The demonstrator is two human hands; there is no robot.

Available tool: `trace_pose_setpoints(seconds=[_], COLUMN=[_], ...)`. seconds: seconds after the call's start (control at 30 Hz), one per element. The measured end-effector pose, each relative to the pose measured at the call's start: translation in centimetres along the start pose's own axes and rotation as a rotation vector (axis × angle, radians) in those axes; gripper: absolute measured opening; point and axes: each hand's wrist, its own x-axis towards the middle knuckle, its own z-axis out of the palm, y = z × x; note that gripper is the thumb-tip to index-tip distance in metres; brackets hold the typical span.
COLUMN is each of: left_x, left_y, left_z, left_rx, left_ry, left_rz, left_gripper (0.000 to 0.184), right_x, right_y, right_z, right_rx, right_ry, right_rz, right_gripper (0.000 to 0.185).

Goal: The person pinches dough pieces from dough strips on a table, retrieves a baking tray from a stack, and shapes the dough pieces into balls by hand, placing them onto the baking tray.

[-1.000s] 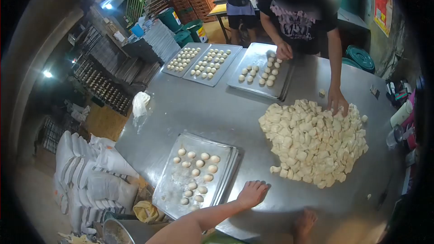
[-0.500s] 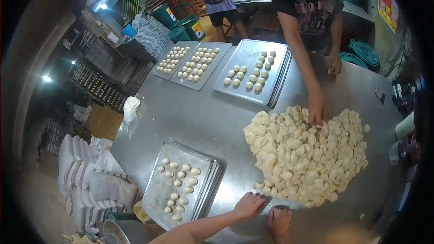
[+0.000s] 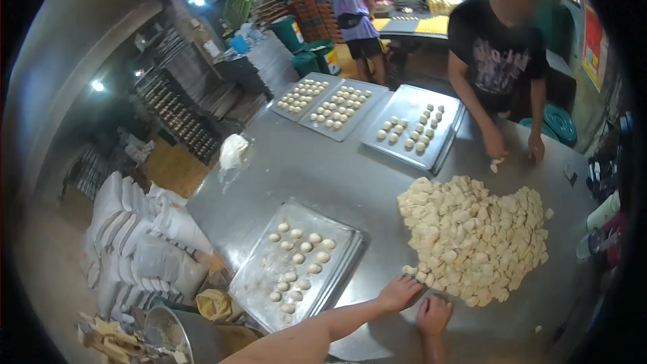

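A large heap of cut dough pieces [image 3: 475, 243] lies on the steel table. My left hand [image 3: 400, 293] rests palm down by the heap's near left edge, its fingers curled beside a few small dough pieces [image 3: 410, 270]. Just to its right, my right hand [image 3: 433, 315] is closed like a fist against the tabletop. Whatever may be under either palm is hidden. Left of my hands, a stack of metal trays [image 3: 266, 282] carries several round dough balls [image 3: 298, 258] in loose rows.
Across the table, a person [image 3: 495, 61] in a black shirt holds a small dough piece [image 3: 495, 164]. Farther trays [image 3: 377, 136] of dough balls line the far edge. A white bundle [image 3: 233, 152] sits at the left edge. Flour sacks [image 3: 138, 243] and a metal pot [image 3: 165, 337] stand left.
The view has shifted, showing more of the background. The other person's hand has drawn back from the heap with a dough piece. My left hand is now closer to the heap's edge.
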Motion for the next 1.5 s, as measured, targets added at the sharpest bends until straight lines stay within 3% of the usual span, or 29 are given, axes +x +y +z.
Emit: trace_pose_setpoints(seconds=[0.17, 0.23, 0.3, 0.37, 0.43, 0.5, 0.63, 0.7, 0.83, 0.97, 1.0, 1.1, 1.27, 1.5], left_x=[-2.5, -6.6, -10.9, -14.9, -19.3, -23.6, -31.4, -34.0, -37.4, -39.3, -39.7, -40.8, -40.9, -38.1], left_y=[1.9, 2.2, 2.7, 3.7, 4.8, 4.9, 5.2, 4.8, 4.8, 4.7, 4.7, 4.6, 5.1, 6.4], left_z=[-1.8, -2.1, -3.4, -5.6, -8.6, -11.6, -16.4, -19.1, -23.4, -24.9, -25.1, -25.8, -26.4, -24.2], left_rx=[0.059, -0.037, -0.083, -0.268, -0.362, -0.454, -0.471, -0.475, -0.498, -0.517, -0.524, -0.523, -0.543, -0.597], left_ry=[0.140, 0.055, 0.031, -0.169, -0.135, -0.104, -0.035, 0.034, 0.146, 0.249, 0.278, 0.327, 0.395, 0.251], left_rz=[0.016, -0.080, -0.118, -0.365, -0.364, -0.356, -0.282, -0.284, -0.311, -0.319, -0.317, -0.334, -0.339, -0.277], left_gripper=[0.020, 0.019, 0.019, 0.026, 0.026, 0.026, 0.026, 0.025, 0.025, 0.025, 0.025, 0.025, 0.026, 0.025], right_x=[-0.2, -1.4, -4.6, -7.2, -9.8, -12.9, -18.5, -19.6, -19.4, -17.4, -16.7, -15.9, -15.1, -17.9], right_y=[-0.5, -1.3, -2.4, -3.7, -5.9, -9.2, -13.3, -16.1, -18.9, -18.5, -18.2, -20.1, -26.4, -27.1], right_z=[0.5, 0.5, 0.5, 0.2, -0.2, -0.9, -0.3, -1.7, -1.7, -0.8, -0.1, 0.7, 0.0, -1.1], right_rx=[-0.073, -0.108, -0.131, -0.157, -0.205, -0.109, -0.228, -0.202, -0.387, -0.470, -0.479, -0.329, -0.300, -0.139], right_ry=[0.141, 0.176, 0.058, 0.006, -0.097, -0.016, 0.029, -0.256, -0.492, -0.675, -0.680, -0.455, -0.518, -0.445], right_rz=[-0.004, -0.049, 0.056, 0.069, 0.284, 0.316, 0.176, 0.294, 0.329, 0.127, 0.111, -0.132, 0.009, 0.051], right_gripper=[0.009, 0.010, 0.012, 0.013, 0.015, 0.024, 0.020, 0.043, 0.047, 0.069, 0.069, 0.026, 0.036, 0.036])
